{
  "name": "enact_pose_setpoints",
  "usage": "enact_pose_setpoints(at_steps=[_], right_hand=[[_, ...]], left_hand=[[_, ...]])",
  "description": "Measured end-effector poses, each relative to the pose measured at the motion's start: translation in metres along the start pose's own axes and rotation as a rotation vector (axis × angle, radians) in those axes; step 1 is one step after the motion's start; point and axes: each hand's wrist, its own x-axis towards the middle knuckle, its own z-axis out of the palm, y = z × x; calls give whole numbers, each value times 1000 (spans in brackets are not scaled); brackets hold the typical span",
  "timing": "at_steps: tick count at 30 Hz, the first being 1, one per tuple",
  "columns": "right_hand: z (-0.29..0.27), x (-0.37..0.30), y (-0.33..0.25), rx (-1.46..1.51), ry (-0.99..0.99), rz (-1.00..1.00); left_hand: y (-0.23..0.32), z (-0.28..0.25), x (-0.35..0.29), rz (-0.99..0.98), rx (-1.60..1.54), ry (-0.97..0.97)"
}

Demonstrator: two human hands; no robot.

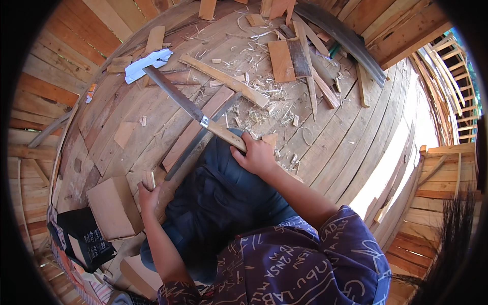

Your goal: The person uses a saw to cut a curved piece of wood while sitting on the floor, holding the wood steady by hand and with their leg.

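Person in dark blue printed shirt & blue trousers sits low on a plank floor, 2 bare hands at work. Nearby on L, a black pkg. w/ white print lies next to a brown cardboard box.

L hand, nr the box, is closed round the end of a pale wood pc.; its full shape can't be made out. R hand, by the knee, grips the wooden handle of a handsaw, fingers wrapped round. Saw points up & L, away from the body, toothed blade crossing above a reddish plank; a dark narrow strip, type unclear, runs alongside the plank.

Blade tip overlaps a pale blue sheet; contact can't be judged. Mid-floor: a long batten, then curly shavings & offcuts. Farther off, approx. center, a brown board; upper R, a long dark curved pc.. Bkgd: plank wall at L, stacked slats in bright light at R.
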Motion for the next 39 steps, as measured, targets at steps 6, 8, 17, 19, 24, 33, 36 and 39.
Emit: enact_pose_setpoints(at_steps=[6, 8, 17, 19, 24, 33, 36, 39], right_hand=[[7, 19, 17, 6, -51, 106], [6, 21, 22, 25, -113, 141], [38, 71, 86, 261, -64, 324], [44, 95, 101, 225, 31, 353], [50, 144, 142, -61, 155, 412], [29, 174, 147, -226, -118, 503], [19, 174, 136, -246, -157, 444], [11, 177, 145, -196, -262, 312]], left_hand=[[-14, 20, 2, -51, 48, 61], [-14, 19, 6, -134, 13, -34], [-10, 21, 0, -294, -492, 73], [-28, 20, 8, -227, -582, 128], [-6, 22, 1, -86, -292, 152], [2, 16, 7, -151, -218, -24], [0, 17, 9, -93, -239, -15], [6, 17, 6, -40, -231, 20]])
